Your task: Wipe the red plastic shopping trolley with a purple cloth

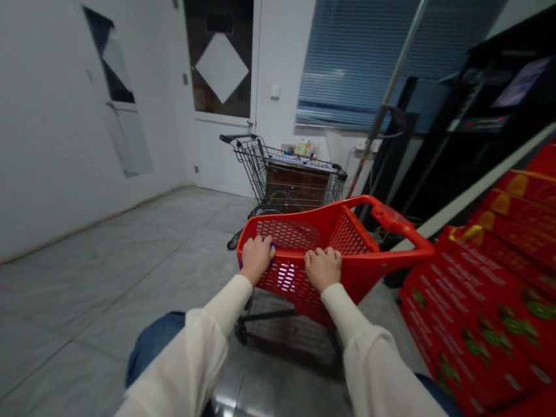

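Note:
In front of me stands a red plastic shopping cart (294,289), side-on, with its handle end toward the right. My left hand (256,257) is wrapped over the cart's near rim close to its left end. A small bit of blue or purple shows beside those fingers, too little to name. Farther right on the same rim, my right hand (323,267) has its fingers curled over the edge. The basket walls are perforated, and part of the inside shows between and beyond my hands.
A metal wire shopping cart (301,171) stands just behind the red one. Stacked red cartons (485,307) rise close on the right, near dark shelving (464,115). A white wall (56,167) runs along the left, and a white door (222,151) is at the back.

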